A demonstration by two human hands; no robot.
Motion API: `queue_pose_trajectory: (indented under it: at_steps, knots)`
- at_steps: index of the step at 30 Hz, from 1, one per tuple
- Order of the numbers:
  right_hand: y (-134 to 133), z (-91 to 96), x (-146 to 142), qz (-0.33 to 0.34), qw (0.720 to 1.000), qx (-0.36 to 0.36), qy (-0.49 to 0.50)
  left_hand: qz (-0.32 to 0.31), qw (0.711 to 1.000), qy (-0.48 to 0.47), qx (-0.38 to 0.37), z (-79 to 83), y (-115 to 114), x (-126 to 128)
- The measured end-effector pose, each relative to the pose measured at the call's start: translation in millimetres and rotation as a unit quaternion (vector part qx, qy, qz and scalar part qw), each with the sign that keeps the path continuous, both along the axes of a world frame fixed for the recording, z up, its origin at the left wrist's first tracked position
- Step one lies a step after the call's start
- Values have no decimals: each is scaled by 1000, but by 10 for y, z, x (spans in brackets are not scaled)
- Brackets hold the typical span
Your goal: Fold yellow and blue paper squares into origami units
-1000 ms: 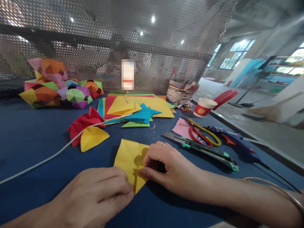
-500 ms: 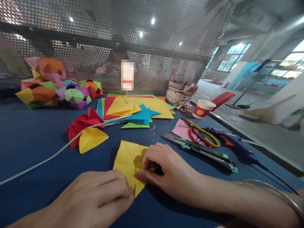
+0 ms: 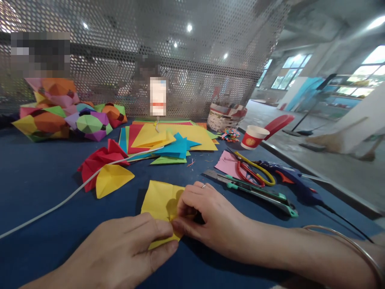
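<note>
Yellow paper lies flat on blue table, close to the near edge, roughly midway along it. Left hand pinches its lower edge between thumb and forefinger. Right hand has fingers curled, tips gripping the fold at the sheet's right side, ring on one finger. The two hands' fingertips are touching or nearly so over the crease.

Risks, as a judgement: crease could run crooked if either pinch slips, since the sheet is loose on the cloth. Right forearm is near the utility knife and scissors, so a sweep outward could knock them. White cable runs left of the sheet, well apart. Folded yellow piece sits just beyond, toward the far left.

Versus half a second ago: the sheet's lower corner, then poking out between the hands, is now folded up under the left thumb; hands closer together; view shifted slightly.
</note>
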State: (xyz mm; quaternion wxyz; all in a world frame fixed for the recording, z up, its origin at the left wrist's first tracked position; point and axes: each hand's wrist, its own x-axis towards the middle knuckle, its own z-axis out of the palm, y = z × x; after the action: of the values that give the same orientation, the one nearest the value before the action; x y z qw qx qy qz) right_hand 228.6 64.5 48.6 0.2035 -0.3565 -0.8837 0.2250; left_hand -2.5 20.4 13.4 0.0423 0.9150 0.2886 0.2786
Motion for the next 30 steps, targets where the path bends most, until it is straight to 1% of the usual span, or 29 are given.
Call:
queue_pose_trajectory:
  at_steps: [3, 8, 13, 17, 19, 22, 24, 26, 27, 28, 29, 30]
  knots:
    - [-10, 11, 3, -3, 1000, -2, -4, -16, 999, 28, 24, 48, 5, 6]
    - [-42, 38, 7, -12, 1000, -7, -13, -24, 1000, -12, -3, 103, -27, 60]
    - [-26, 63, 47, -27, 999, -31, -21, -48, 998, 3, 46, 112, -15, 43]
    - [23, 76, 98, -18, 998, -57, -20, -46, 997, 7, 57, 130, 0, 16]
    - [36, 78, 118, -4, 998, -63, -19, -46, 998, -4, 34, 143, -4, 29]
    - [35, 77, 134, 10, 998, -63, -27, -24, 998, -36, -53, 159, -20, 54]
    - [25, 77, 136, 14, 997, -61, -36, -29, 993, -51, -100, 175, -20, 38]
    - [14, 78, 135, 19, 998, -51, -39, -78, 989, -59, -107, 213, 0, -26]
    - [10, 78, 135, 23, 998, -47, -39, -109, 987, -72, -97, 244, 17, -74]
    - [7, 78, 136, 24, 998, -42, -37, -140, 984, -63, -92, 285, 37, -129]
    - [6, 77, 137, 26, 998, -38, -36, -134, 985, -59, -97, 333, 60, -187]
    - [5, 74, 139, 28, 999, -32, -33, -118, 988, -48, -86, 386, 82, -241]
